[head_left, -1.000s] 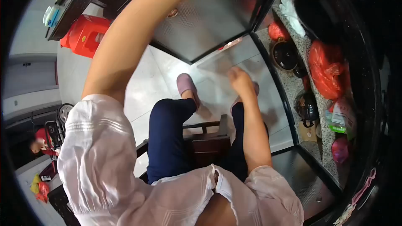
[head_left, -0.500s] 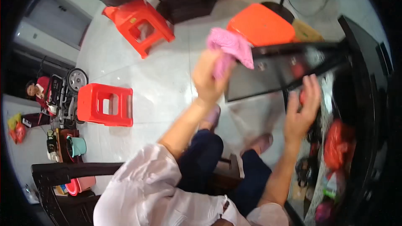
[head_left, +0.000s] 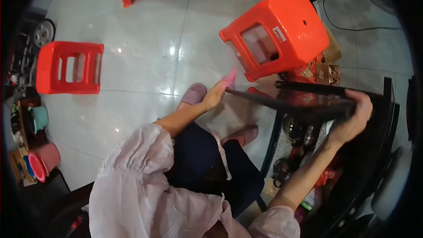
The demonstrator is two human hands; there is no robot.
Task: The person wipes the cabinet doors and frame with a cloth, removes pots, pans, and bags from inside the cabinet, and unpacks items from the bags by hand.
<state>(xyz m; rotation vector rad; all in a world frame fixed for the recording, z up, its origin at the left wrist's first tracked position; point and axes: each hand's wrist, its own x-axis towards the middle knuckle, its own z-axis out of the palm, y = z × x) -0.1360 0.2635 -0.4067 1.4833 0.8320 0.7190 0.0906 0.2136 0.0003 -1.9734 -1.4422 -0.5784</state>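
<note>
My left hand (head_left: pixel 215 94) is closed on a pink cloth (head_left: pixel 230 78) at the free end of a dark-framed glass cabinet door (head_left: pixel 286 102). On the right, my right hand (head_left: pixel 358 117) has its fingers bent over the door's other end, near the cabinet (head_left: pixel 368 158). The door stands out from the cabinet, seen nearly edge-on. Below it, the open shelves show a dark pot (head_left: pixel 294 128), a dark round kettle-like item (head_left: pixel 282 169) and red plastic bags (head_left: pixel 327 176).
Beyond the door stands a red stool (head_left: pixel 293 28), with cardboard boxes (head_left: pixel 331 53) behind it. Another red stool (head_left: pixel 70 67) is at the left, above a pink bucket (head_left: pixel 44 158). A cable (head_left: pixel 348 29) crosses the floor at the upper right.
My left hand has come down with the pink cloth to the door's free end. My right hand, spread half a second ago, now bends over the door's other end. The view has shifted.
</note>
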